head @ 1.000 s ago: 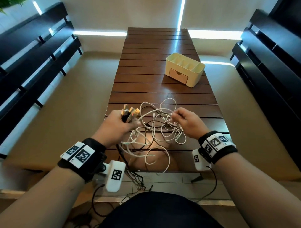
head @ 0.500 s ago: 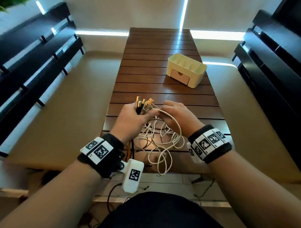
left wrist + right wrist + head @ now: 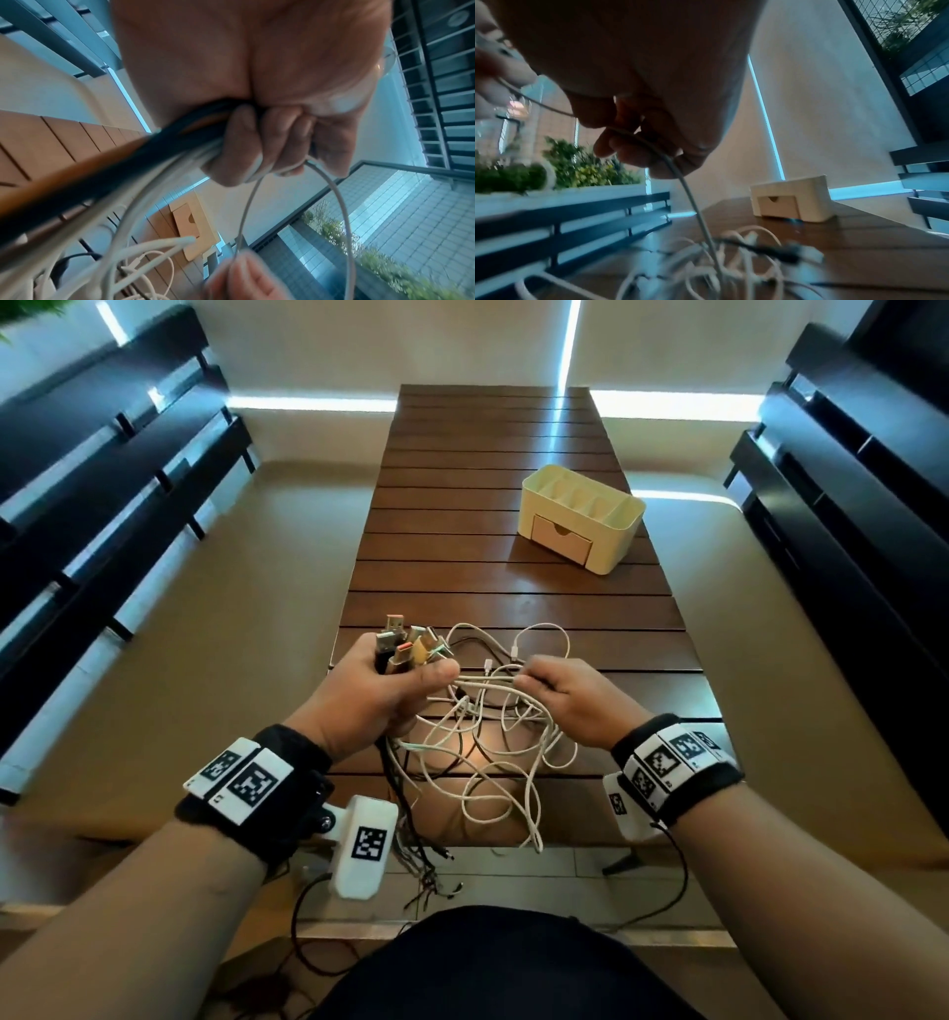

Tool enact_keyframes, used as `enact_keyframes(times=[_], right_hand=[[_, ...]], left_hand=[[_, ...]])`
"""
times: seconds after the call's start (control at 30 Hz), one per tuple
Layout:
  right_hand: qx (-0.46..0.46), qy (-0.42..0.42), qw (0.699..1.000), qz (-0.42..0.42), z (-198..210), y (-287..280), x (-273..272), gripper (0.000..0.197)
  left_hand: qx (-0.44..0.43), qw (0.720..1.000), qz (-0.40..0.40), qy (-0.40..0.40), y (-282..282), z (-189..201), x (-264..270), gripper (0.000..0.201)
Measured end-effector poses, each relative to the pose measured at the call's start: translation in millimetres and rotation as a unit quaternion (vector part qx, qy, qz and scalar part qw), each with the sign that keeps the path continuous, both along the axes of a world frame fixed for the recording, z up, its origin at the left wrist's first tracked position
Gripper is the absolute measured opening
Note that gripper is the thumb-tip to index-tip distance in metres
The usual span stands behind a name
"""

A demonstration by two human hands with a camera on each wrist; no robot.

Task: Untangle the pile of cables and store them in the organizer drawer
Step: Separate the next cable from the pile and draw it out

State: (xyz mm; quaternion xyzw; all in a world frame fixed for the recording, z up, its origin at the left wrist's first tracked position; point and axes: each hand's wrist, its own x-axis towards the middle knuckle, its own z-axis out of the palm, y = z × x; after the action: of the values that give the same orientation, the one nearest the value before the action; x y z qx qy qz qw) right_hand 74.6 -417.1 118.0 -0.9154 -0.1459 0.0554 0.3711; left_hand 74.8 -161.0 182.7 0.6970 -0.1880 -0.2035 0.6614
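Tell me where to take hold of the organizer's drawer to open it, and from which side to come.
Take the drawer at the half-round notch in the top edge of its front panel. It is shut flush in the organizer, and no knob shows. Come from the near side, where the panel faces, probably hooking a fingertip into the notch and pulling.

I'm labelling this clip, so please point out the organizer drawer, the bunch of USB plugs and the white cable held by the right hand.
organizer drawer (image 3: 562, 540): head view, drawer front.
bunch of USB plugs (image 3: 405, 645): head view, plug ends above the left fist.
white cable (image 3: 693, 200): right wrist view, strand below the fingers.
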Motion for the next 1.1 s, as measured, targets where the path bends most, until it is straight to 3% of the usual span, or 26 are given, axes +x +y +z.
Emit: enact_keyframes(times=[0.13, 0.2, 0.3, 0.37, 0.47, 0.67, 0.8, 0.87, 0.97, 1.1], right_hand=[[-0.077, 0.097, 0.99, -0.072, -33.6, -18.6, -1.2, 0.026], [-0.103, 0.103, 0.984, -0.107, -39.3, -22.1, -0.3, 0.028], [-0.005, 0.043, 0.987, -0.154, -20.9, -18.4, 2.6, 0.024], [0.082, -0.024, 0.981, -0.172, 0.2, -13.9, 3.8, 0.017], [0.102, -0.094, 0.983, -0.121, 21.4, -6.5, 5.3, 0.012], [-0.071, -0.169, 0.983, -0.006, 24.2, 6.0, 4.3, 0.015], [-0.069, -0.206, 0.976, 0.026, 33.0, 25.7, -0.8, 0.017], [-0.055, -0.221, 0.973, 0.032, 37.3, 32.6, -1.0, 0.016], [-0.032, -0.209, 0.977, 0.033, 36.3, 33.3, 0.1, 0.01], [-0.041, -0.118, 0.992, 0.033, 19.9, 22.9, 0.1, 0.011]], left_hand=[[-0.053, 0.999, 0.002, 0.013, 8.2, 4.8, 0.7, 0.04], [-0.052, 0.999, 0.007, 0.01, 9.5, 7.6, -0.7, 0.036], [0.081, 0.995, 0.027, -0.044, 11.9, 1.8, -1.8, 0.031], [0.198, 0.978, 0.037, -0.061, 13.7, -8.3, -2.8, 0.01], [0.259, 0.962, 0.07, -0.054, 16.8, -23.7, -2.0, 0.016], [0.209, 0.965, 0.117, -0.105, 4.0, -7.3, -2.3, 0.023], [0.181, 0.975, 0.081, -0.101, -16.7, -2.1, -4.7, 0.017], [0.195, 0.973, 0.067, -0.107, -23.8, -5.0, -4.7, 0.025], [0.209, 0.97, 0.068, -0.107, -24.5, -5.8, -1.7, 0.024], [0.217, 0.967, 0.072, -0.108, -18.4, 1.3, -0.6, 0.032]])
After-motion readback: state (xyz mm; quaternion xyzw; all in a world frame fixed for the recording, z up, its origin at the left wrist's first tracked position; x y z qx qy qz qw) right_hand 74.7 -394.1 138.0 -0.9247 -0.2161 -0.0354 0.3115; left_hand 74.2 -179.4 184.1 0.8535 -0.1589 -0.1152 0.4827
